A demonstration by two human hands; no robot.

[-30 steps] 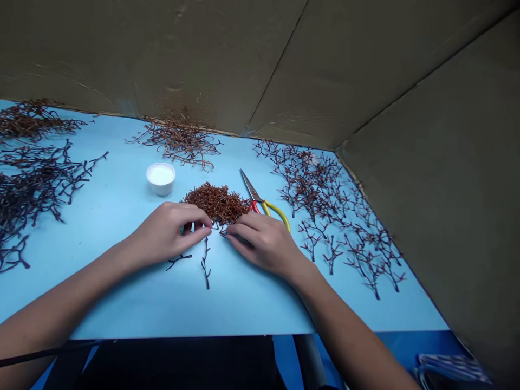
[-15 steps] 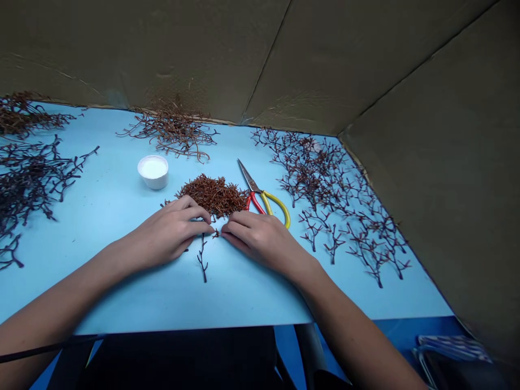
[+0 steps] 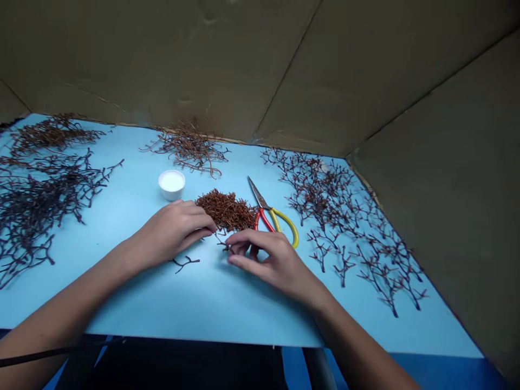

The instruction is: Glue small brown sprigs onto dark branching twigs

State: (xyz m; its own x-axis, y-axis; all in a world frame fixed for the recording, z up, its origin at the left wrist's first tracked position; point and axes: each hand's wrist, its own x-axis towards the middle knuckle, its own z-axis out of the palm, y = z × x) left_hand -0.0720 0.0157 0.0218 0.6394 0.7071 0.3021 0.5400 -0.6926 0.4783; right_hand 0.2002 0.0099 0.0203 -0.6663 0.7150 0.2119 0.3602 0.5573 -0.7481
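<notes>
Between my two hands is a thin dark branching twig (image 3: 221,242), its ends partly covered by fingers. My left hand (image 3: 181,230) pinches the twig's left end between thumb and fingertips. On the other side my right hand (image 3: 270,260) has thumb and forefinger curved around its right end, though the exact contact is hard to see. Another dark twig (image 3: 187,263) lies on the table just below my left hand. Right behind the hands sits a heap of short reddish-brown twig pieces (image 3: 227,209). Scissors (image 3: 262,203) with one red and one yellow handle lie beside it, partly behind my right hand.
A small white cup (image 3: 171,184) with white contents stands behind my left hand. Dark branched twigs (image 3: 44,189) spread at left, brown stems (image 3: 190,149) at the back, and branched sprigs (image 3: 325,189) at right. Brown panels (image 3: 182,65) border the blue table (image 3: 195,319).
The view has shifted, so the table appears lower and further right. My right fingers have opened out from their closer pinch. The upright twig below my hands no longer lies there; one lies sideways.
</notes>
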